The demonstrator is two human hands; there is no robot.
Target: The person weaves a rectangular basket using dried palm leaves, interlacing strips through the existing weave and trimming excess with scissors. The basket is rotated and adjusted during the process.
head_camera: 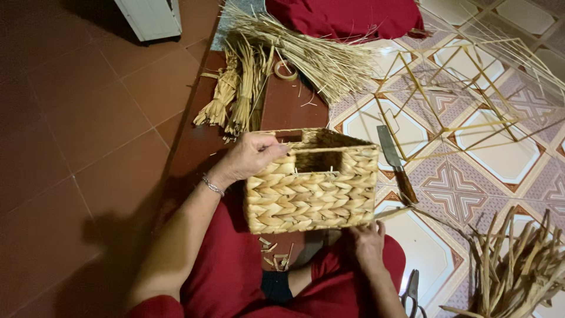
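The left hand (pixel 250 158) curled over the woven basket (pixel 312 181), fingers closed on its upper rim beside the handle slot. The right hand (pixel 368 241) pressed, fingers together, under the basket's lower right corner, propping it above the lap. Just right of the basket lay a knife (pixel 395 165); below and right of it, scissors (pixel 412 291). Should the left hand's hold loosen, the basket would likely tip onto that blade.

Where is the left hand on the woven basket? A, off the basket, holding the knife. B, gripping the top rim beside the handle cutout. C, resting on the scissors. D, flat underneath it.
B: the left hand grips the top rim of the basket beside its cutout, while the right hand is at the bottom edge.
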